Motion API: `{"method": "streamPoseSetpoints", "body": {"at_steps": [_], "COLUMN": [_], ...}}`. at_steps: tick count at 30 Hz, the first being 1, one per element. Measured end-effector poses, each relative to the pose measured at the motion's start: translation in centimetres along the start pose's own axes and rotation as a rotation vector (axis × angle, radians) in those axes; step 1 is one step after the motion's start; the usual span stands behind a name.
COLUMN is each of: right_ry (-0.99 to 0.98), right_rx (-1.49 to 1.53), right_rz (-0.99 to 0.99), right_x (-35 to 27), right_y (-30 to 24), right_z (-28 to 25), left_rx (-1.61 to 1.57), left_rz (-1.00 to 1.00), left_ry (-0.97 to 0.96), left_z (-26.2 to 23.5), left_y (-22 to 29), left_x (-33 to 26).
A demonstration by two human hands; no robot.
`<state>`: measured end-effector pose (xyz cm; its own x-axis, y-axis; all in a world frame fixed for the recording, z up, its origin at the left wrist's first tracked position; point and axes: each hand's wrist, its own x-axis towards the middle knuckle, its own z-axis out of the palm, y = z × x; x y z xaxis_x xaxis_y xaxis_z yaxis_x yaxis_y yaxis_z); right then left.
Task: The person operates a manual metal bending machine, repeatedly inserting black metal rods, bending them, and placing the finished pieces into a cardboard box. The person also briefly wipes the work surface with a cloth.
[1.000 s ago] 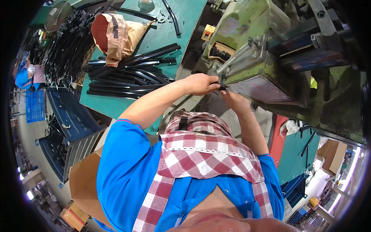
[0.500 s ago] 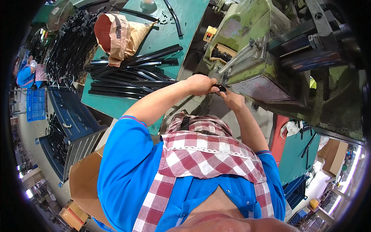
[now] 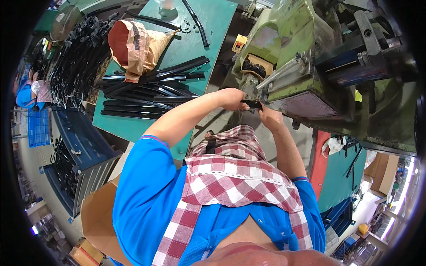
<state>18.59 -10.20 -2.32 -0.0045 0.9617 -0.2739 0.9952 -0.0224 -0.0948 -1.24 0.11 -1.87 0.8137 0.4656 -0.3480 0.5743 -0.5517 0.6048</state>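
My left hand [image 3: 232,99] is closed on a black strip [image 3: 252,104], in front of the green machine [image 3: 293,84]. Only a short part of the strip shows between my hands; the rest is hidden. At its right end, right beside the machine's edge, my right hand [image 3: 270,117] has its fingers closed around the piece. Just beyond my hands, an open box [image 3: 269,67] of small black parts [image 3: 254,68] rests on the machine. Several long glossy black strips [image 3: 146,99] lie piled on the green table [image 3: 128,123] to the left.
On the table a brown paper sack [image 3: 156,42] lies on its side, near loose black bits. A yellow switch box [image 3: 239,43] sits on the machine's left. Bundled black strips [image 3: 82,57] and a dark blue rack [image 3: 84,137] stand at far left; a cardboard box [image 3: 100,217] sits beside me.
My hands have drawn slightly apart, so more of the black strip shows between them. My right fingers have shifted a little to the right. The whole view has tilted slightly.
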Motion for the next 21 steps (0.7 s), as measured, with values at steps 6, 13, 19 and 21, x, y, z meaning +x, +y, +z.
{"method": "streamPoseSetpoints", "body": {"at_steps": [6, 13, 19, 21], "right_ry": [0.032, 0.184, 0.626, 0.798], "right_rx": [-0.037, 0.030, 0.065, -0.035], "right_rz": [-0.035, -0.081, 0.069, 0.116], "right_x": [-0.2, -0.8, -2.7, -4.7], "right_y": [-0.1, 0.0, 3.7, 6.2], "right_z": [0.0, 0.2, 0.7, 0.0], "left_rx": [0.086, 0.093, 0.131, 0.053], "left_rz": [-0.103, -0.099, -0.052, -0.075], "left_ry": [0.130, 0.226, 0.352, 0.326], "left_z": [0.5, 1.4, -1.0, -0.7], "left_y": [1.4, 1.7, 2.8, 3.0], "left_x": [-1.7, -2.3, -3.2, -3.1]}}
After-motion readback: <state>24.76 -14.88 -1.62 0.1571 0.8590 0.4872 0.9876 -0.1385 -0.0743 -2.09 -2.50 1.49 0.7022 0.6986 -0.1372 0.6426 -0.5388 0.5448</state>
